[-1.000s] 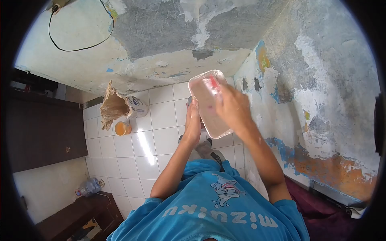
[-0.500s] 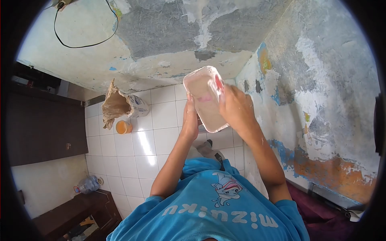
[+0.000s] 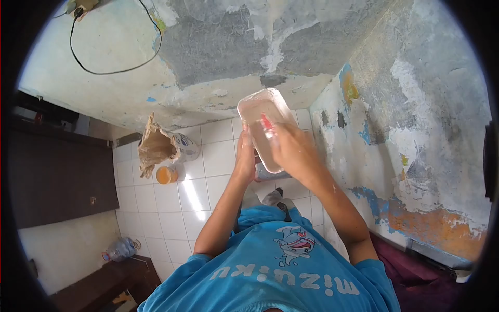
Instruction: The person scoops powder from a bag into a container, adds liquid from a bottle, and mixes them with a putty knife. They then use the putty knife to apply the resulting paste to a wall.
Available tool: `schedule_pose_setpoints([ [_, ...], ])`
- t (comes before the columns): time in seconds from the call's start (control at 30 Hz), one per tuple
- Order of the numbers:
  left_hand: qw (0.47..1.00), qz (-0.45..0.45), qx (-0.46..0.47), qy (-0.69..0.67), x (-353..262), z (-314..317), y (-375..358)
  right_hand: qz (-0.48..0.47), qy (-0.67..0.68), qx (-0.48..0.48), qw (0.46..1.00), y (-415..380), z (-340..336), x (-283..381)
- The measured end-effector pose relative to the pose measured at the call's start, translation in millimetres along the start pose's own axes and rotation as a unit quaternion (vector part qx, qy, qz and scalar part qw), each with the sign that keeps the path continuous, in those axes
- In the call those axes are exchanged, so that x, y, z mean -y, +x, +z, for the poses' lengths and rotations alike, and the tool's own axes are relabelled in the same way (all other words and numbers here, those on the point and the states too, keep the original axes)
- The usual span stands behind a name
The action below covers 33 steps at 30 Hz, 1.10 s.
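Observation:
In front of me my left hand (image 3: 244, 158) grips a shallow, whitish rectangular tray (image 3: 284, 108) by its left side, fingers wrapped underneath. Pale paste coats the inside of the tray. My right hand (image 3: 292, 151) is closed on a red putty knife (image 3: 267, 122), held over the tray's middle and blurred by motion. White smears mark my right hand and forearm. The knife's blade is mostly hidden or blurred against the paste.
On the white tiled floor (image 3: 218, 156) stand an open paper sack (image 3: 185, 147) and an orange tub (image 3: 166, 175). Patchy, peeling walls (image 3: 228, 47) meet in a corner ahead. A black cable (image 3: 114, 73) hangs at upper left; a plastic bottle (image 3: 120, 250) lies at lower left.
My right hand has brought the putty knife from the tray's right rim leftward and down over its middle. My left hand keeps its hold on the tray. The view has shifted slightly.

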<state>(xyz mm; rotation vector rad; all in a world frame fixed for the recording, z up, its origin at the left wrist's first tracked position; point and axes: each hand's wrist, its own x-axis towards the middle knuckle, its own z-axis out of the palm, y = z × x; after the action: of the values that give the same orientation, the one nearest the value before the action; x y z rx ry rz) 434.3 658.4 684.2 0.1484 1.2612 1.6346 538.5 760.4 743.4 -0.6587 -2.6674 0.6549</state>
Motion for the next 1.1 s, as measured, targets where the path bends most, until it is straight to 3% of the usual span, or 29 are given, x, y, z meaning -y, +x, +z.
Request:
schedule_pose_setpoints([
  [0.13, 0.999, 0.021, 0.008, 0.022, -17.0, -28.9, 16.7, 0.027, -0.012, -0.051, 0.998, 45.5, 15.1, 15.5],
  [0.23, 0.999, 0.038, 0.012, 0.014, -39.5, -57.6, 31.2, 0.050, -0.046, -0.034, 0.997, 59.7, 4.1, 27.7],
  [0.3, 0.998, 0.041, -0.001, 0.055, -52.6, -69.2, 39.8, 0.062, 0.010, -0.030, 0.998, 66.2, 13.0, 49.7],
  [0.37, 0.997, 0.047, 0.002, 0.063, -55.1, -72.9, 48.2, 0.002, -0.003, -0.028, 1.000, 79.2, 36.8, 59.8],
  [0.5, 0.995, 0.043, 0.032, 0.082, -72.7, -79.7, 51.3, 0.079, -0.016, -0.117, 0.990, 105.9, 27.9, 57.9],
  [0.57, 0.995, 0.034, 0.041, 0.089, -77.9, -84.6, 57.4, 0.104, -0.048, -0.095, 0.989, 96.6, 18.5, 60.8],
  [0.67, 0.994, -0.016, 0.078, 0.080, -87.6, -77.6, 59.9, 0.091, -0.051, -0.079, 0.991, 79.5, 11.7, 55.6],
  [0.87, 0.983, -0.018, 0.138, 0.122, -84.4, -43.6, 60.6, 0.174, -0.026, -0.205, 0.963, 55.0, -33.9, 25.7],
  [1.1, 0.981, 0.034, 0.101, 0.161, -57.9, 21.1, 60.2, 0.231, -0.061, -0.224, 0.945, 4.9, -74.8, -15.0],
])
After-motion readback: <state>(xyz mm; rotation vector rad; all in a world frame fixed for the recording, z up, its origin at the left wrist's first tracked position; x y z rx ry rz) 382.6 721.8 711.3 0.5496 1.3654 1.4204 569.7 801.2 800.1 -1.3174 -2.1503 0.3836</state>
